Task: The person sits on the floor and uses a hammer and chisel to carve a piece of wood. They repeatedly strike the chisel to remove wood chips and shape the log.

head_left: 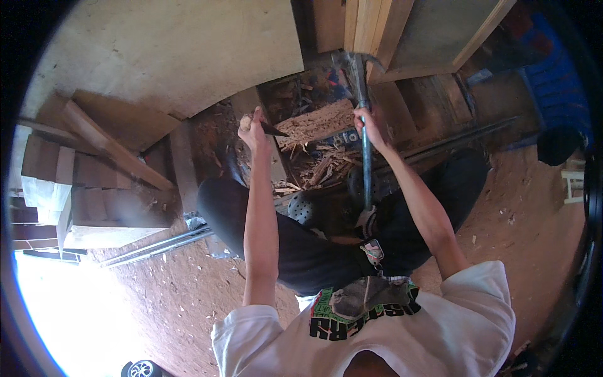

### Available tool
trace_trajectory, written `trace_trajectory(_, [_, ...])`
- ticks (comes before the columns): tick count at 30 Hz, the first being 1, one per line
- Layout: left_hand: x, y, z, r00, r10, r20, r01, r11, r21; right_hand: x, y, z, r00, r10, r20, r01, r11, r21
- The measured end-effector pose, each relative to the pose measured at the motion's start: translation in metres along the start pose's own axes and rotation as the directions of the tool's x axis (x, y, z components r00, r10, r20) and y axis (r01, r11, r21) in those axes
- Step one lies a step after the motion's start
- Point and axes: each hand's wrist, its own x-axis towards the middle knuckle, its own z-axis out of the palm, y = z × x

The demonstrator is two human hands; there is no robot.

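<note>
In my left hand [252,131] is a tool with a pale round wooden end and a dark tapered blade [274,130]; its exact kind is unclear. The blade's tip points right, at the near left end of a rough, splintered piece of wood [320,122]; whether they touch I cannot tell. My right hand [370,127] is wrapped round the long blue-grey handle of a claw hammer [366,166]. Its head is raised beyond the wood and slightly blurred. Wood chips [326,168] lie between the chewed-up wood and my shoes [301,208].
Large boards [188,50] lean at the far left, with a plank [116,147] and block stack [47,157] below. Wooden panels [433,38] stand far right, near a blue plastic chair [556,81]. Metal rails [157,247] cross the dirt floor [188,295].
</note>
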Motion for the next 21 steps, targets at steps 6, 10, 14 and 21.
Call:
trace_trajectory(6, [-0.002, 0.013, 0.020, 0.957, 0.201, 0.210, -0.232, 0.964, 0.132, 0.008, -0.093, -0.015, 0.945, -0.116, 0.305, 0.095, 0.992, 0.081])
trace_trajectory(10, [-0.011, 0.006, 0.029, 0.905, 0.329, 0.268, -0.394, 0.886, 0.245, 0.029, -0.134, -0.025, 0.968, -0.174, 0.181, 0.250, 0.726, -0.640])
trace_trajectory(14, [-0.010, -0.004, 0.022, 0.905, 0.291, 0.312, -0.392, 0.855, 0.340, 0.054, -0.172, -0.049, 0.948, 0.014, 0.319, 0.281, 0.439, -0.853])
trace_trajectory(21, [-0.005, -0.024, 0.007, 0.900, 0.304, 0.314, -0.402, 0.856, 0.326, 0.050, -0.155, -0.053, 0.892, 0.121, 0.436, 0.370, 0.360, -0.856])
